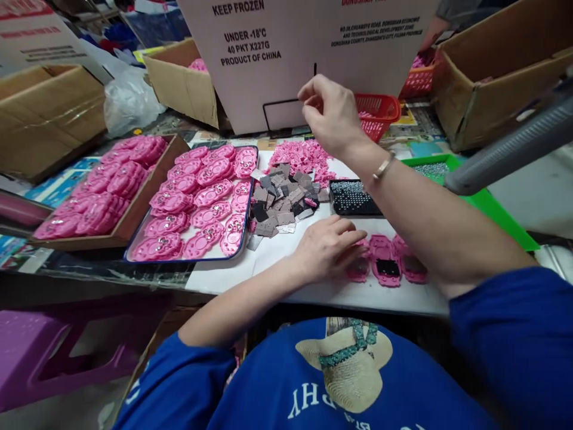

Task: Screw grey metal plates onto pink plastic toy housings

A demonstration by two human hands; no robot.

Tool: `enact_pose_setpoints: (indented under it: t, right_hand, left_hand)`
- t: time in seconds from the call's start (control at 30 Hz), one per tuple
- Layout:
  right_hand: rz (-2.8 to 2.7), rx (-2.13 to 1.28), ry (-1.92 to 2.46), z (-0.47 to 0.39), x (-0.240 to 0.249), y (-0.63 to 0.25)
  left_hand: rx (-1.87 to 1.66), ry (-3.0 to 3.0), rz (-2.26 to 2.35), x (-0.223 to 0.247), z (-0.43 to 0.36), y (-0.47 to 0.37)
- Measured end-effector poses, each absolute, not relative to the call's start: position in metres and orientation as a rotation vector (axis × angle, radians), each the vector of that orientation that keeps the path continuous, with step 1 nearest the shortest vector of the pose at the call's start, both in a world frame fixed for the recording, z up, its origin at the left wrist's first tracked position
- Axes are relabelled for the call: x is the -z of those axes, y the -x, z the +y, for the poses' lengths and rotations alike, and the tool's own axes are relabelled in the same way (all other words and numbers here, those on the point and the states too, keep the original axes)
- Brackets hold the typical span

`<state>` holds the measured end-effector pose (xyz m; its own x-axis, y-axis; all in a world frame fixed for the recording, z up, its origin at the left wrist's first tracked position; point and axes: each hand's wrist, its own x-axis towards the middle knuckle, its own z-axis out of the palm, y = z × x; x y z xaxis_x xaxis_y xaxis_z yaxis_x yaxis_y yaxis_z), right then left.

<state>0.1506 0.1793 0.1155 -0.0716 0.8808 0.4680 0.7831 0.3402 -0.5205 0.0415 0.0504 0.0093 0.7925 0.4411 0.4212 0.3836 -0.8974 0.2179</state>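
My left hand [329, 248] is low over the white work surface, its bent fingers closed about the leftmost pink plastic casing [358, 270] and covering part of it. Beside that one, another casing [387, 260] lies with a dark panel in its lower half, and a third [412, 263] is partly behind my right forearm. My right hand [331, 113] is raised well above the table in front of the white carton, thumb and fingers pinched together. Whatever the pinch holds, if anything, is too small to make out. A black tray [353, 200] of small metal parts is under the right forearm.
A blue-rimmed tray [253, 206] and a cardboard box [138, 200] hold pink casings at left. Grey flat pieces [284, 197] and small pink parts [299, 156] are heaped mid-table. Behind stand a white carton [250, 89] and red basket [380, 110]; a green tray [501, 218] is right.
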Motion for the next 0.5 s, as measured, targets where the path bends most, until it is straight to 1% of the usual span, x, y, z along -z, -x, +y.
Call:
enact_pose_setpoints:
  t: [0.1,0.2,0.37,0.5]
  right_hand:
    - [-1.775,-0.161,1.634,0.242,-0.112,-0.145]
    - [-1.675,-0.188,1.846,0.285,-0.103,-0.162]
    - [-1.611,-0.284,2.134,0.331,-0.097,-0.221]
    - [-1.599,-0.481,2.271,0.357,-0.090,-0.264]
  left_hand:
    - [-0.729,-2.829,0.653,-0.001,0.052,-0.038]
    - [-0.691,-2.860,0.568,0.004,0.047,-0.034]
    - [-0.541,-2.936,0.468,-0.001,0.042,-0.036]
    - [-0.557,-2.924,0.430,-0.005,0.043,-0.035]
